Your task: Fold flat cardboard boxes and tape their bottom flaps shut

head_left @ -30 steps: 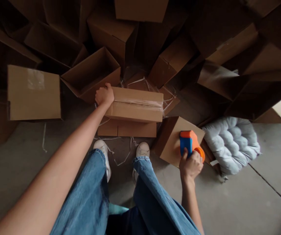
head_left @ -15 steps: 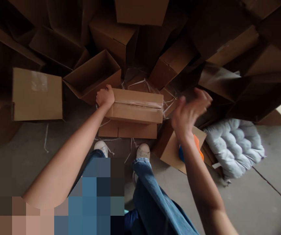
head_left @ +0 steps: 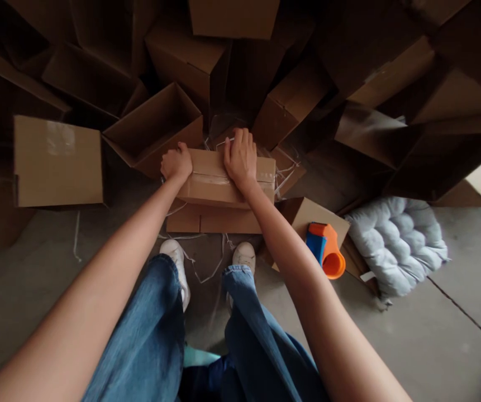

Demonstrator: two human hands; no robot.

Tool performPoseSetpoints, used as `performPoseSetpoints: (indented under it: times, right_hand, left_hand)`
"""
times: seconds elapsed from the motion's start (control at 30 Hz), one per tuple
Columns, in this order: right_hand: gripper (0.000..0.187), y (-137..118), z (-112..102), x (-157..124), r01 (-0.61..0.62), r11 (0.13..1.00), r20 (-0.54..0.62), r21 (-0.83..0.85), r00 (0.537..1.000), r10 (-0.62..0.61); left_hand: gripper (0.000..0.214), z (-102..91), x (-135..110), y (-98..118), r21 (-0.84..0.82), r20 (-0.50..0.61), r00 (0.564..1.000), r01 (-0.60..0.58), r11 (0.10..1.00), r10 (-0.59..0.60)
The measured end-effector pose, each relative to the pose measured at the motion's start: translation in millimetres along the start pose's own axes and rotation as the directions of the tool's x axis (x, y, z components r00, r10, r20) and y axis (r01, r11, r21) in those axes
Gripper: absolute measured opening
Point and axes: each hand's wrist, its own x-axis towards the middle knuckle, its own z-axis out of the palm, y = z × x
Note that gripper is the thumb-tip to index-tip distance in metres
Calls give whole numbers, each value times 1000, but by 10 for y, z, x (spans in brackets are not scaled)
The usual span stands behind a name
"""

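As your left hand (head_left: 176, 162) grips the box (head_left: 210, 190), right hand (head_left: 241, 158) spread flat, tape (head_left: 209, 178)'s on.
Tape gun (head_left: 324, 251)'s idle on another box (head_left: 307, 215).

A grey concrete floor (head_left: 445, 357) with a dark seam (head_left: 466, 315) spreads below a dim heap of cardboard boxes (head_left: 232, 19). A pale tufted cushion (head_left: 395, 245) lies at right.

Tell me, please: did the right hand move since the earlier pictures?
Yes: the right hand moved leftward, from the orange tape dispenser onto the taped cardboard box.
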Motion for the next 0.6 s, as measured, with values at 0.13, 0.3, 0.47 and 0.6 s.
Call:
performPoseSetpoints:
  times: [0.13,0.3,0.47,0.6]
  right_hand:
    - [51,-56,-55,15,21,1000,-11,-23,1000,-21]
    - [42,-154,-142,-5,63,996,-1,-58,998,-63]
    - [40,-261,-108,10,113,993,60,-44,992,-110]
    - [44,-595,-242,175,32,999,57,27,998,-33]
  left_hand:
    - [72,-15,-42,11,1,-10,1000,-19,1000,19]
    - [74,-11,-57,8,20,-25,999,-41,999,42]
    - [74,-2,-39,3,35,-26,998,-50,998,50]
    - [72,-15,-39,4,32,-18,999,-50,998,51]
